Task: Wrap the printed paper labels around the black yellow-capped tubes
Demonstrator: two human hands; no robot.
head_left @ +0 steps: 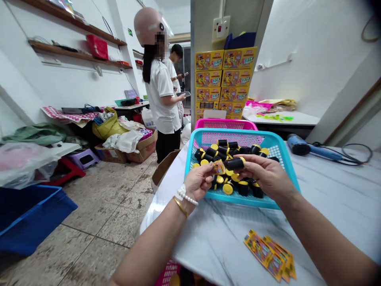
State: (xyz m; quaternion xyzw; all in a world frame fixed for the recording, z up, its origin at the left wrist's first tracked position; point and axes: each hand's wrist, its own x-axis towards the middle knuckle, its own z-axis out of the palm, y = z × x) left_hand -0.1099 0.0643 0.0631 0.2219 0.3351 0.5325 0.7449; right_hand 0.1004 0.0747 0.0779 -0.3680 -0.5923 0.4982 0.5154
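Note:
My left hand (200,182) pinches a small orange printed label (218,167) over the near part of a turquoise basket (279,149). My right hand (266,174) grips a black cylinder with a yellow cap (235,163), held sideways against the label. The basket holds several more black and yellow cylinders (226,150). A few orange labels (269,254) lie fanned on the white marble table (327,198) near my right forearm.
A pink basket (225,124) stands behind the turquoise one. A blue heat gun (309,147) with its cord lies at the right. Stacked yellow cartons (224,81) rise behind. Two people (162,91) stand at the left, looking at phones. A blue crate (26,216) sits on the floor.

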